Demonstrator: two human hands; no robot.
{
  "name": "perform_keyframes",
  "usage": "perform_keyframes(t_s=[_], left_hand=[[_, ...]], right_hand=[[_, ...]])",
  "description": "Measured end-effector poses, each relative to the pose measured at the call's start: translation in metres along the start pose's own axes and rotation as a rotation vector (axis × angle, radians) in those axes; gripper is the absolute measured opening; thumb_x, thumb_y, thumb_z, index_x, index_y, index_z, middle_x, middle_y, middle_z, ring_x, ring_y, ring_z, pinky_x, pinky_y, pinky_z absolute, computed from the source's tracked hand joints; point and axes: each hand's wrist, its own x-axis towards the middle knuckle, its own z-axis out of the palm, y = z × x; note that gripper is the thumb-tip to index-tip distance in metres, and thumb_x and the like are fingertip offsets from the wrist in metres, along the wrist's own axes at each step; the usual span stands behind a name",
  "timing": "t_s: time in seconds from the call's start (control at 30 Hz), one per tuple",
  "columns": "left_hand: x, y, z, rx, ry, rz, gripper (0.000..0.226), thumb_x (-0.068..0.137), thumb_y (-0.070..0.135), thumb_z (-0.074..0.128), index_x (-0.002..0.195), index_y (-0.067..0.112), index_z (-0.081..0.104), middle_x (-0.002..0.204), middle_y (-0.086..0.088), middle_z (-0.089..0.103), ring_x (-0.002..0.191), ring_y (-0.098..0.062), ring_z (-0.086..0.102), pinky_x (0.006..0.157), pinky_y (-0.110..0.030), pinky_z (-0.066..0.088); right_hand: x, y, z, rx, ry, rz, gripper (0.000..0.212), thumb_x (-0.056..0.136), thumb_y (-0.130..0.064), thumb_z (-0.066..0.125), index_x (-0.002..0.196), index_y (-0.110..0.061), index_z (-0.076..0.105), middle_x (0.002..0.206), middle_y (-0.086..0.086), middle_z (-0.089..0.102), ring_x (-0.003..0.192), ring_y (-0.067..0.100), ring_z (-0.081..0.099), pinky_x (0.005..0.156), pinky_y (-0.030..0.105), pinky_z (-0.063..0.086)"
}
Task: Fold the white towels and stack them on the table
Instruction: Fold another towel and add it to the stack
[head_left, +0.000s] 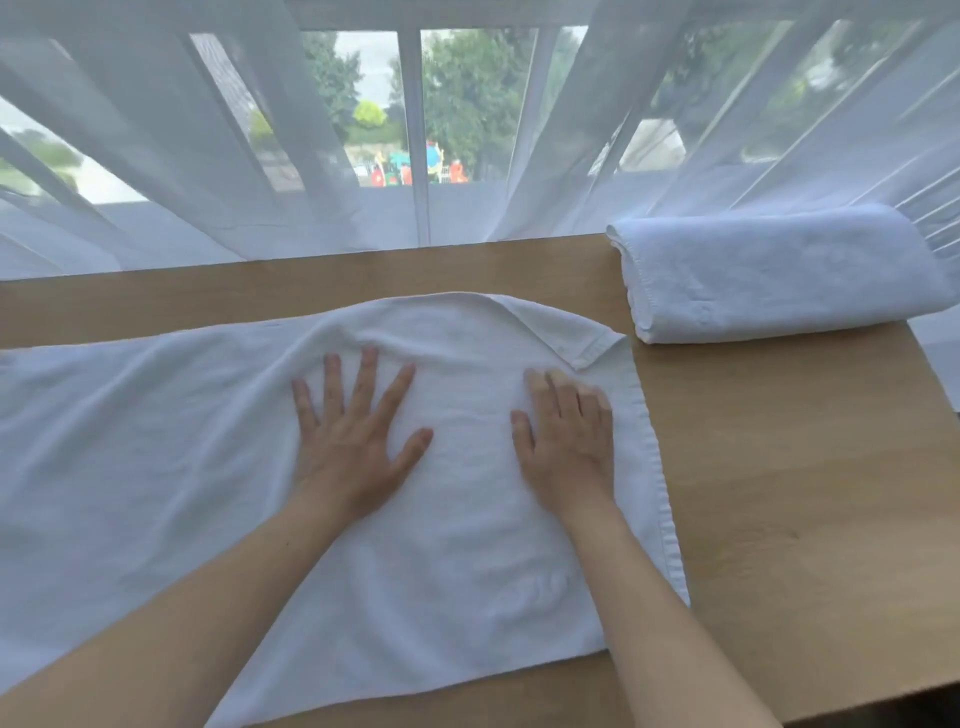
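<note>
Both palms flat on towel (156, 441), wooden table (779, 467).

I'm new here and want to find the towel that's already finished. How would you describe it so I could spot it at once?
Start at the wooden table in front of the curtained window. Look to its far right corner, by the curtain: the folded towel lies there as a thick, compact bundle. Unlike the spread towel under the left hand and right hand, it is untouched.
</note>
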Motion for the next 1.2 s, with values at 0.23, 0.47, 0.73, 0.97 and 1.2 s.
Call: perform_keyframes(t_s=[0.23, 0.47, 0.73, 0.97, 1.2], left_hand=[[0.000, -0.044, -0.004, 0.010, 0.013, -0.037, 0.077, 0.089, 0.077, 0.006, 0.158, 0.045, -0.004, 0.169, 0.006, -0.011, 0.154, -0.032, -0.014, 0.118, -0.063, -0.010], [-0.038, -0.049, 0.004, -0.071, 0.021, 0.001, 0.077, 0.093, 0.069, 0.015, 0.160, 0.036, -0.002, 0.169, -0.001, -0.007, 0.155, -0.027, -0.012, 0.122, -0.057, -0.005], [-0.043, -0.022, 0.004, -0.141, 0.071, 0.118, 0.070, 0.097, 0.061, 0.019, 0.160, 0.033, 0.003, 0.169, -0.002, -0.005, 0.156, -0.024, -0.007, 0.124, -0.049, -0.007], [-0.078, -0.032, 0.020, -0.086, 0.066, 0.060, 0.073, 0.096, 0.060, 0.021, 0.161, 0.033, 0.004, 0.169, 0.000, -0.005, 0.156, -0.025, -0.008, 0.124, -0.051, -0.003], [-0.074, -0.029, 0.021, -0.087, 0.078, 0.082, 0.075, 0.095, 0.058, 0.026, 0.162, 0.028, 0.008, 0.170, -0.003, 0.001, 0.156, -0.028, -0.005, 0.124, -0.054, 0.001]], right_hand=[[0.046, -0.009, -0.014, 0.006, -0.152, 0.194, 0.068, 0.103, -0.053, 0.023, 0.160, -0.024, 0.000, 0.168, 0.001, -0.008, 0.154, 0.022, -0.005, 0.122, 0.049, -0.003], [-0.043, -0.080, 0.016, 0.077, -0.162, -0.124, 0.063, 0.102, -0.053, 0.018, 0.160, -0.030, 0.010, 0.168, -0.001, -0.001, 0.155, 0.021, -0.006, 0.122, 0.051, -0.006], [-0.046, -0.047, 0.014, -0.009, -0.135, 0.218, 0.065, 0.102, -0.057, 0.012, 0.159, -0.032, -0.006, 0.168, -0.002, -0.011, 0.153, 0.020, -0.015, 0.121, 0.051, -0.011], [-0.098, -0.071, 0.032, -0.026, -0.184, -0.097, 0.063, 0.101, -0.060, 0.019, 0.158, -0.042, -0.002, 0.168, -0.007, -0.009, 0.153, 0.015, -0.013, 0.124, 0.047, -0.004], [-0.093, -0.058, 0.019, 0.016, -0.099, 0.300, 0.066, 0.100, -0.060, 0.011, 0.159, -0.036, -0.005, 0.168, -0.001, -0.010, 0.153, 0.020, -0.015, 0.122, 0.051, -0.009]])
